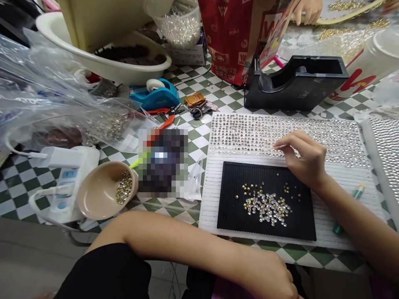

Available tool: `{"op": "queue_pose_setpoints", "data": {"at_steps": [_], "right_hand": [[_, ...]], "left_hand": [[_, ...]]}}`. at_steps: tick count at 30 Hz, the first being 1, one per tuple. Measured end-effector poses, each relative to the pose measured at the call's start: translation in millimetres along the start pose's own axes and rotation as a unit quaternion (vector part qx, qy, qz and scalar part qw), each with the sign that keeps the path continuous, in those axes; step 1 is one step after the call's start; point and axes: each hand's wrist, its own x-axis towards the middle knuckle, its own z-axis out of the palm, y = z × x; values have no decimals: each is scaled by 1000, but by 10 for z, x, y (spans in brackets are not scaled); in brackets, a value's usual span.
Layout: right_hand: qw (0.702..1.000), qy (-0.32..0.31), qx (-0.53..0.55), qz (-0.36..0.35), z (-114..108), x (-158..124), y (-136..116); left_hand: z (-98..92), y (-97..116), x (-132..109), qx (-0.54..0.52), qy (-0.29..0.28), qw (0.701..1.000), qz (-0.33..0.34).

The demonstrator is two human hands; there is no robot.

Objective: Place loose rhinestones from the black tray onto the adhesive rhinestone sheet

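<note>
My right hand (304,158) is closed in a pinch, its fingertips over the lower rows of clear rhinestones (243,133) on a white ridged board (210,199). Whatever sits between the fingertips is too small to name. Just below lies a black ribbed tray (232,207) with a loose heap of rhinestones (271,207), some showing clear faces and others gold backs. My left hand (264,274) is low at the table's front edge, fingers curled under and the palm hidden. Its forearm crosses in front of the board.
A beige bowl (96,191) of stones stands beside a white power strip (67,199). Behind are a blue tape dispenser (158,95), a black tape dispenser (299,87), a red paper bag (227,37) and a cup (364,66). A green pen (349,207) lies under my right forearm. Another person's hand (308,10) shows beyond.
</note>
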Motion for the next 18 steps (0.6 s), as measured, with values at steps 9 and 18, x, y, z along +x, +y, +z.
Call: {"op": "queue_pose_setpoints", "data": {"at_steps": [9,18], "right_hand": [[1000,-5,1,1,-3,1,-8],[1000,-3,6,-8,-3,6,-20]], "left_hand": [[-34,-3,2,-8,-3,1000,6],[-23,0,7,-5,-13,1000,0]]}}
